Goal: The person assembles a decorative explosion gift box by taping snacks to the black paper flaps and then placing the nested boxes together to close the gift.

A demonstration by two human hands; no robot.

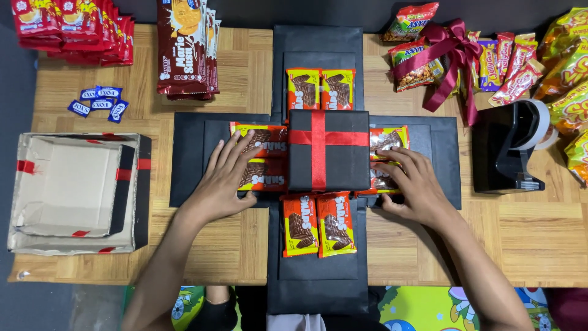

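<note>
Red-and-yellow wafer packets [317,224] lie in pairs around a black ribbon-tied box [328,150] (centre); red biscuit packs [73,27] far left, brown ones [185,46] beside, small blue sweets [98,101] below.

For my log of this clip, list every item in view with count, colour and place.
black box: 1, black with red ribbon cross, centre of the unfolded sheet
unfolded black sheet: 1, cross-shaped, middle of the wooden table
wafer packets: 8, red and yellow, two on each flap around the box
open lid: 1, black with cardboard inside, left
small candies: about 5, blue, upper left
red packs: a stack, top left
biscuit packs: a stack, dark red, top
snack bags: many, mixed colours, top right
ribbon bow: 1, maroon, top right
tape dispenser: 1, black, right
left hand: fingers flat on the left packets
right hand: fingers on the right packets
</note>
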